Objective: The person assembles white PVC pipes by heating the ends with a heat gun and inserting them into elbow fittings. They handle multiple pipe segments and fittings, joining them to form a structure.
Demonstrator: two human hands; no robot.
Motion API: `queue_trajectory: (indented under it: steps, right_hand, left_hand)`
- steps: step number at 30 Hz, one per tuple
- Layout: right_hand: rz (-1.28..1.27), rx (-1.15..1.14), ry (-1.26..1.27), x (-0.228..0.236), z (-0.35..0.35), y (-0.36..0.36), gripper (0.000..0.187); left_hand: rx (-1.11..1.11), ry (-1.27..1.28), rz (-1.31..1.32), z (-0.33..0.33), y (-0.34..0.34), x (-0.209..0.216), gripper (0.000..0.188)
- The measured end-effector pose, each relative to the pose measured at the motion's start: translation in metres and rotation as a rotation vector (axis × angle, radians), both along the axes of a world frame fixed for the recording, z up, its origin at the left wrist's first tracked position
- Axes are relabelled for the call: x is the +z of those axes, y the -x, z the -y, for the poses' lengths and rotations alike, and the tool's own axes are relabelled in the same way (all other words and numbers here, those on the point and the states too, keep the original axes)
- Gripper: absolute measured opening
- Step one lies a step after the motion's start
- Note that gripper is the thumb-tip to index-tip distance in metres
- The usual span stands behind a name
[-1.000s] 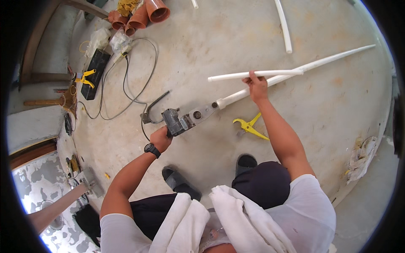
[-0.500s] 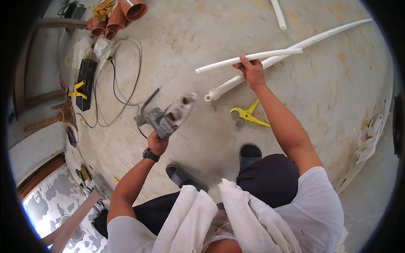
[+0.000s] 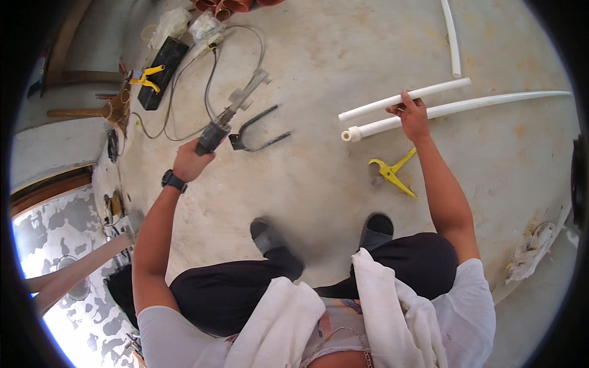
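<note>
My left hand [image 3: 191,162] is closed round the dark handle of a pipe fusion welder [image 3: 216,131]. Its flat heating plate with round sockets is seen nearly edge-on and points away from me. Beside it, a black forked metal stand [image 3: 248,147] rests on the concrete floor. My right hand [image 3: 412,115] grips a short white plastic pipe [image 3: 367,110] near its middle, fingers wrapped round it. Just nearer to me lies a long white pipe [image 3: 491,105] with a white fitting [image 3: 351,134] on its left end. A yellow pipe cutter [image 3: 392,173] lies nearest my right forearm.
Another white pipe [image 3: 452,43] lies at the far right. Orange-brown pipe fittings [image 3: 236,5], a black box [image 3: 162,73] with a yellow-handled tool [image 3: 147,78] and a looping cable [image 3: 211,80] are at far left. My sandalled feet [image 3: 267,236] stand on the floor [image 3: 319,178].
The view has shifted left and nearer. The welder has turned from showing its plate's broad face to nearly edge-on. Both hands keep their holds; the stand now shows clear of the welder.
</note>
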State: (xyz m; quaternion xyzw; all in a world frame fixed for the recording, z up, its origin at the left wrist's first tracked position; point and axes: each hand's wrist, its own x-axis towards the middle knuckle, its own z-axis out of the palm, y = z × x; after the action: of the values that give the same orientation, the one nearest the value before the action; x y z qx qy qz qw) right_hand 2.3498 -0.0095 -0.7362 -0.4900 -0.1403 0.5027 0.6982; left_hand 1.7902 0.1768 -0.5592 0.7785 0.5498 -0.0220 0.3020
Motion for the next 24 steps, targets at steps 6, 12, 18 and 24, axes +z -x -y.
queue_trajectory:
  steps: [6, 12, 18, 24]
  right_hand:
    - [0.422, 0.127, 0.015, 0.066, 0.008, 0.024, 0.017]
    - [0.62, 0.092, 0.039, 0.069, 0.007, 0.033, 0.021]
    - [0.66, 0.105, 0.094, 0.065, 0.011, 0.033, 0.022]
    - [0.801, 0.155, 0.123, 0.07, 0.013, 0.035, 0.019]
  left_hand:
    - [-0.108, -0.013, 0.078, -0.002, 0.027, -0.026, 0.033]
    - [-0.102, 0.074, 0.073, -0.015, 0.013, -0.034, 0.032]
    - [-0.082, 0.119, 0.103, -0.016, 0.009, -0.033, 0.029]
    - [-0.017, 0.183, 0.127, -0.023, 0.005, -0.036, 0.03]
